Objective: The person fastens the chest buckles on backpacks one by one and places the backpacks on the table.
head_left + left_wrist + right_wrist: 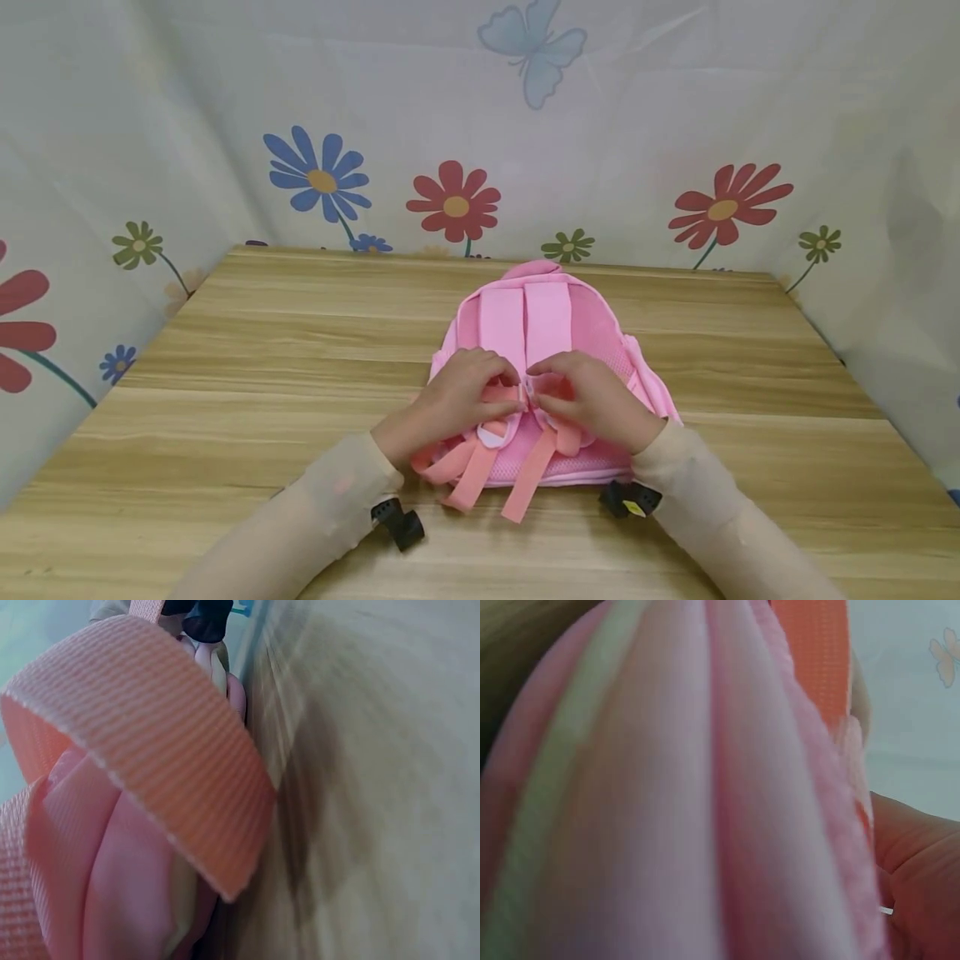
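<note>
A pink backpack lies back side up on the table, its two padded shoulder straps side by side. My left hand pinches the inner edge of the left shoulder strap with thumb and fingers. Facing it, my right hand pinches the inner edge of the right shoulder strap; the fingertips nearly meet. A small pale piece shows between them, its kind unclear. Orange webbing hangs from the strap ends and looms large in the left wrist view. The bag's pink side fills most of the right wrist view.
The wood-grain table extends around the bag on all sides. A pale curtain printed with flowers and a butterfly stands behind the table and along both sides. Black wrist cameras sit close to the bag's lower edge.
</note>
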`<state>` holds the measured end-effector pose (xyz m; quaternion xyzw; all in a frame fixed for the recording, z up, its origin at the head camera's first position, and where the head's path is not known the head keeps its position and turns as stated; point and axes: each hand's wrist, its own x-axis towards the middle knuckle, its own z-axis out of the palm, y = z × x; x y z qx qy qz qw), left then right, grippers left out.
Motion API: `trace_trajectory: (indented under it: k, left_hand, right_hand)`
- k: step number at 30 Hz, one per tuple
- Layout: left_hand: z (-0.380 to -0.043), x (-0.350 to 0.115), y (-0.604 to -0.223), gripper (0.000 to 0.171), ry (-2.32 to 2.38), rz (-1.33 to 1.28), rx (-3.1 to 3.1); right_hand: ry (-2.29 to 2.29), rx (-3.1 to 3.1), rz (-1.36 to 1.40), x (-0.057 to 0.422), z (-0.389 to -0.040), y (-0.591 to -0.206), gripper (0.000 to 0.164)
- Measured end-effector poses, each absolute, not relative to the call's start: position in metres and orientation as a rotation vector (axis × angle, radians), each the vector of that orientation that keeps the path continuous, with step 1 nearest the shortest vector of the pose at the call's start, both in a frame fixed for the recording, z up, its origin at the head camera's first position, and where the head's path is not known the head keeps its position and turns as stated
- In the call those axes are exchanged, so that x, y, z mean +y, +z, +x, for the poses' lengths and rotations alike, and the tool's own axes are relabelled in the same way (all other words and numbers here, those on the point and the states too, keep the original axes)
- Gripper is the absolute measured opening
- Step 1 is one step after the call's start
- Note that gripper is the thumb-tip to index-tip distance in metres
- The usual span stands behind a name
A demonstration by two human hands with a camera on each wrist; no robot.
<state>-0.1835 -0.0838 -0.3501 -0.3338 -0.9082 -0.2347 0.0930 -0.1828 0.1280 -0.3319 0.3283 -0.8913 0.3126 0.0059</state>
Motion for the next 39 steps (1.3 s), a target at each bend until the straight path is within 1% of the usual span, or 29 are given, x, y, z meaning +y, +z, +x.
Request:
trace_trajectory:
  k: [8, 21, 27, 39]
  left_hand:
    - [-0.184, -0.084, -0.351, 0.021, -0.665, -1.02, -2.662]
    - [-0.186, -0.085, -0.351, 0.019, -0.731, -1.004, -2.684]
    - [-0.189, -0.092, -0.348, 0.019, -0.824, -0.99, -2.715]
    - [-0.196, -0.106, -0.349, 0.016, -1.187, -1.034, -2.692]
  right_hand:
    - [0.942, -2.826, 1.018, 0.124, -0.183, -0.336, 0.022]
    - [0.949, -2.828, 0.985, 0.127, -0.182, -0.337, 0.022]
    - [1.026, -2.806, 0.964, 0.13, -0.183, -0.335, 0.02]
    - [1.192, -2.689, 1.042, 0.136, -0.185, -0.336, 0.02]
